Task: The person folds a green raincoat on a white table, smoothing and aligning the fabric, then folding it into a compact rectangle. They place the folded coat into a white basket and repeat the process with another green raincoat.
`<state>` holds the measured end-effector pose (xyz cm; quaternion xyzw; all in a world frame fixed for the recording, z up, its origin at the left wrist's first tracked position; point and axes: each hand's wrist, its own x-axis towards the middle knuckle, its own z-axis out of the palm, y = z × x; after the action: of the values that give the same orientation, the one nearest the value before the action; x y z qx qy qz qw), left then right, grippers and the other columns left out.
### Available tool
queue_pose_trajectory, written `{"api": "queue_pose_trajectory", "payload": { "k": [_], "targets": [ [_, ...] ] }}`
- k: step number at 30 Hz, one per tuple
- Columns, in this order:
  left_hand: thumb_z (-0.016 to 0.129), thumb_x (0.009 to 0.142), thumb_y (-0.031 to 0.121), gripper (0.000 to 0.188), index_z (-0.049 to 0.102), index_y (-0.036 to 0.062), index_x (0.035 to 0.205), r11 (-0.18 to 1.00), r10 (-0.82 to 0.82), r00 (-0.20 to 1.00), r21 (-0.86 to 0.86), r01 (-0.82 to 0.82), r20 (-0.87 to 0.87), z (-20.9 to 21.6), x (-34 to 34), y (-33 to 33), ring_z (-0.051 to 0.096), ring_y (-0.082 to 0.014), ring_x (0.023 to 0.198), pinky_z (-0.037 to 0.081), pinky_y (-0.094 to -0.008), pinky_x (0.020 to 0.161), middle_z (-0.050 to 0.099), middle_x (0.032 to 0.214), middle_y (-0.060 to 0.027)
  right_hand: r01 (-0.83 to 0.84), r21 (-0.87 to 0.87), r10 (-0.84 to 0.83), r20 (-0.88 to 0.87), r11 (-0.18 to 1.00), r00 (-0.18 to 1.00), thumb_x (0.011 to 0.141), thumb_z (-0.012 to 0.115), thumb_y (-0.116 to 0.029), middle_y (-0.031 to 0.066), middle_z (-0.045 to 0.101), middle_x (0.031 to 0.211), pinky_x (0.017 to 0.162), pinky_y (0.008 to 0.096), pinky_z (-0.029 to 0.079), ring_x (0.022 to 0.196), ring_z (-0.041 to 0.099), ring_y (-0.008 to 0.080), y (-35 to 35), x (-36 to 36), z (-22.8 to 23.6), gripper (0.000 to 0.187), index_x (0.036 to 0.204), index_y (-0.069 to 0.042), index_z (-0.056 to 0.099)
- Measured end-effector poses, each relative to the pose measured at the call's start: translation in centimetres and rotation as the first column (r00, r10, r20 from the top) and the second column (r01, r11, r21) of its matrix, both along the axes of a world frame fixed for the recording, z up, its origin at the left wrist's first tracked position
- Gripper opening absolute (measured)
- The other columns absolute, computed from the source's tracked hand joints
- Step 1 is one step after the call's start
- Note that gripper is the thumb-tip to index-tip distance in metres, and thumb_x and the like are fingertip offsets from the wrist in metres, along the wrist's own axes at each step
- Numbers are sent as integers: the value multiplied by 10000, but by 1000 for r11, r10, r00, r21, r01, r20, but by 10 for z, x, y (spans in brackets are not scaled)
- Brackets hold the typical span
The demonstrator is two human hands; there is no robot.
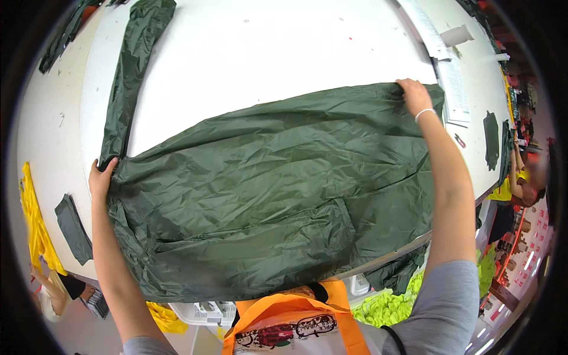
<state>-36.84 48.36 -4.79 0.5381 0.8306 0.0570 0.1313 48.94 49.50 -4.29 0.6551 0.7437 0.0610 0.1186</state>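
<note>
A wide dark green garment of thin, creased fabric (266, 171) lies spread over the white table (248, 65), its near edge hanging toward my body. From its left end a long sleeve (129, 83) runs away toward the far side. My left hand (102, 179) grips the fabric where this sleeve meets the body, thumb and fingers on its edge. At the far right corner my right hand (415, 97) holds the garment's upper edge, fingertips curled over it. A flap or pocket shape (319, 231) shows in the near part of the cloth.
Paper sheets (454, 89) and a white roll (457, 36) lie at the far right. Folded dark green pieces (74, 228) are at the left edge; yellow cloth (36, 219) hangs there. Lime-green cloth (387, 307) is heaped below the table. Other people (513, 189) work at both sides.
</note>
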Motion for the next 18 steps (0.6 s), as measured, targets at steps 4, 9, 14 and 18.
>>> {"api": "queue_pose_trajectory", "payload": {
  "k": [4, 9, 14, 18],
  "targets": [
    [633, 836, 399, 563, 576, -79, 1129, 984, -151, 986, -84, 156, 71, -5, -16, 16, 607, -317, 983, 440, -353, 879, 638, 1032, -234, -67, -85, 68, 14, 994, 998, 770, 615, -14, 97, 608, 960, 860, 386, 472, 957, 580, 280, 17, 10, 18, 265, 1028, -76, 606],
    [488, 935, 269, 392, 568, -61, 1130, 943, -207, 978, 267, 199, 1, 29, -54, 2, 592, -301, 977, 419, -354, 893, 628, 1033, -234, -123, 97, 119, 53, 988, 992, 773, 644, -58, 73, 575, 947, 850, 371, 455, 947, 559, 269, -17, 11, 83, 207, 975, -66, 596],
    [440, 947, 241, 387, 563, -91, 1106, 797, 106, 972, 602, 42, -209, 85, -126, -154, 606, -303, 874, 476, -380, 776, 619, 1028, -261, -228, 383, 196, 120, 895, 973, 757, 644, -70, 56, 577, 902, 795, 371, 431, 910, 552, 258, -142, 27, 159, 189, 939, -94, 599],
    [480, 904, 126, 338, 543, -97, 1151, 617, 3, 997, 785, 54, -71, 110, -43, -300, 585, -292, 948, 463, -376, 830, 605, 1108, -224, -128, 306, 128, 21, 943, 992, 760, 608, -9, 85, 596, 911, 711, 364, 445, 831, 570, 267, -277, 30, 170, 212, 960, -79, 615]
  ]
}}
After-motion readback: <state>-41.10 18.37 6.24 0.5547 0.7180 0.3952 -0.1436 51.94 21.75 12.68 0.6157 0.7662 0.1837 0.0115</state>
